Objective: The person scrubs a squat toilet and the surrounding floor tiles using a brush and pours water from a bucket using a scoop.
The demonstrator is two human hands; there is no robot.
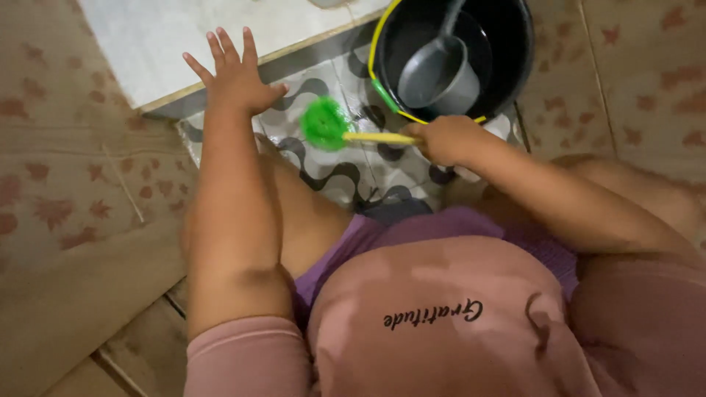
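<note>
Head view, looking down. A brush (346,129) with a round green bristle head and a yellow handle lies nearly level above the wave-patterned floor tiles (353,173), its head pointing away from the right hand (445,140) toward the left hand (237,77). The right hand is curled into a fist around the end of the yellow handle, fingers wrapped tight, knuckles up. The green bristle head sits between the two hands, nearer to the left one, and appears to touch or hover just over the grey-and-white tile; contact cannot be told for certain.

The left hand lies flat with all fingers spread wide, palm down, pressed on the edge where the patterned tile meets a raised pale slab (213,33); the fingertips reach onto the slab. It holds nothing.

Just beyond the right hand stands a black bucket (515,66) with a yellow wire handle (382,81) lying along its near rim. Inside the bucket rests a grey dipper (441,73), tilted, its long handle leaning toward the far rim.

To the outer side of the left arm, brown floor tiles with a leaf print (66,191) spread outward; the same tiles appear beyond the bucket on the right-hand side. Nearest the camera are the person's pink shirt (441,316) and purple shorts (382,235), with a bare knee below each forearm.
</note>
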